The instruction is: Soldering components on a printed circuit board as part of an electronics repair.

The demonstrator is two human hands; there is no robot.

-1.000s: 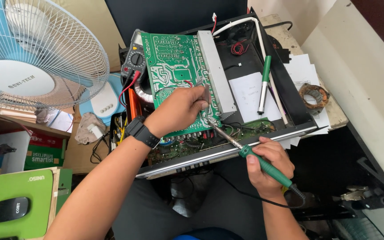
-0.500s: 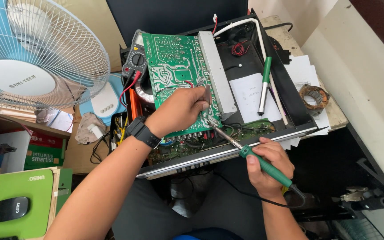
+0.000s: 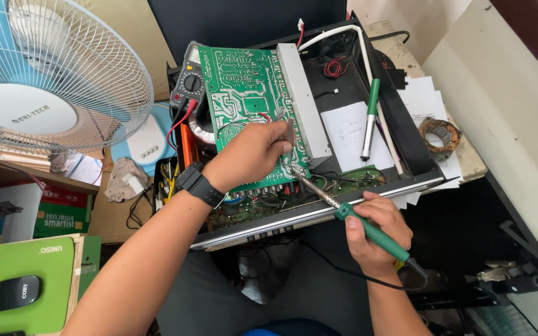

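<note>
Meanwhile right hand (image 3: 375, 233) grips soldering iron (image 3: 350, 214); left hand (image 3: 247, 155) pinches tweezers (image 3: 287, 127) over circuit board (image 3: 241, 87).

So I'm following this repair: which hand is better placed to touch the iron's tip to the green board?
Probably the right hand: it grips the soldering iron, tip already by the circuit board. The left hand rests on the board, pinching a small metal tool.

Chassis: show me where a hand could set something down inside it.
Free: the white paper on the chassis floor, between heatsink and green pen. Crowded: the green board under the left hand, and the front edge by the soldering iron.
</note>
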